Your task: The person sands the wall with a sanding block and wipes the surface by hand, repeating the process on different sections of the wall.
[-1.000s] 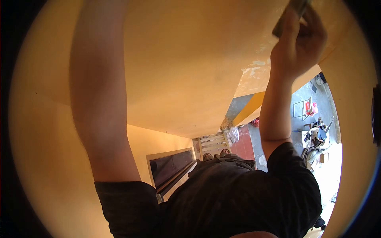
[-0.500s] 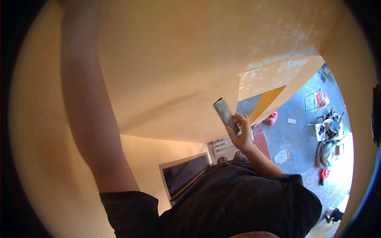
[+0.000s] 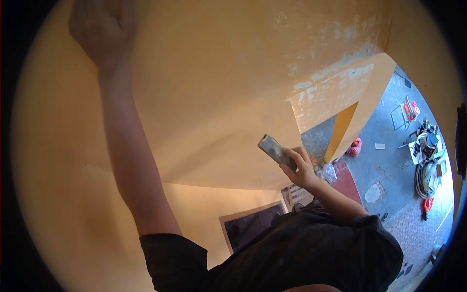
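My left hand [image 3: 103, 31] is raised at the top left, close to the cream-orange wall [image 3: 204, 87]. Its fingers are blurred and run out at the upper edge, so their pose and anything in them cannot be made out. In the middle of the view my right hand [image 3: 302, 168] is closed around one end of a grey, dusty, rectangular block [image 3: 275, 149]. The block's free end points up and left, in front of the wall. Whitish worn patches [image 3: 331, 80] mark the wall at the upper right.
Below is a dark framed panel [image 3: 255, 226] in the wall. Far down at the right, the grey floor [image 3: 360, 180] bears a red bag [image 3: 355, 147], a metal-framed chair [image 3: 404, 113], a coiled hose [image 3: 424, 180] and a heap of gear [image 3: 428, 141].
My left hand has come into view as the arm moved down and right. My right hand and the block sit slightly lower, the block tilted flatter. The room's features have shifted with the camera.
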Motion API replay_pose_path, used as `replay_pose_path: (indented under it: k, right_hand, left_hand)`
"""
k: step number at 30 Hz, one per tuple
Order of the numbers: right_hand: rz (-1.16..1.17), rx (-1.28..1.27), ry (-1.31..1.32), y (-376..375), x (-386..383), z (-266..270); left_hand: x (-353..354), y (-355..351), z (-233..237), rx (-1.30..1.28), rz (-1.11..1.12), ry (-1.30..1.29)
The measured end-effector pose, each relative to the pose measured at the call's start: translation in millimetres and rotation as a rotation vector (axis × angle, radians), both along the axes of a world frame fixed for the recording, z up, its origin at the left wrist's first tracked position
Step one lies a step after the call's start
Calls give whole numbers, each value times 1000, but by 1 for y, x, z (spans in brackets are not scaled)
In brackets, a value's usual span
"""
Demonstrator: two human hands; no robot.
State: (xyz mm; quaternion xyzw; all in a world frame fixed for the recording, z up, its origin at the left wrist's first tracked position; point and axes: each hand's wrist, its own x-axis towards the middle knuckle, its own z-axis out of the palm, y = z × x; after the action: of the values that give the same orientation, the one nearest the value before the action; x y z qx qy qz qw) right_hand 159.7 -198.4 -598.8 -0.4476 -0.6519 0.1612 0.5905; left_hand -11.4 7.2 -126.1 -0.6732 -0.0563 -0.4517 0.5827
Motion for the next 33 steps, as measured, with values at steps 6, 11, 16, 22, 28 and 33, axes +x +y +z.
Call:
replay_pose_path:
  k: [6, 11, 16, 22, 28, 33]
  right_hand:
    - [-59, -61, -72, -28, 8, -30]
    - [-83, -78, -83, -37, 19, -29]
    - [-132, -43, -75, -38, 28, -22]
    - [-133, -74, -54, -39, 30, -33]
    - [-175, -72, -45, -47, 28, -38]
    - [-183, -70, -37, -54, 33, -39]
  left_hand:
    - [11, -15, -25, 68, 105, -2]
    - [12, -19, -26, -15, 158, -4]
    - [31, -29, -16, -61, 146, 65]
    - [79, -12, 3, -88, 96, 72]
    - [76, -16, -4, -38, 187, 78]
    - [74, -19, -5, -160, 134, 202]
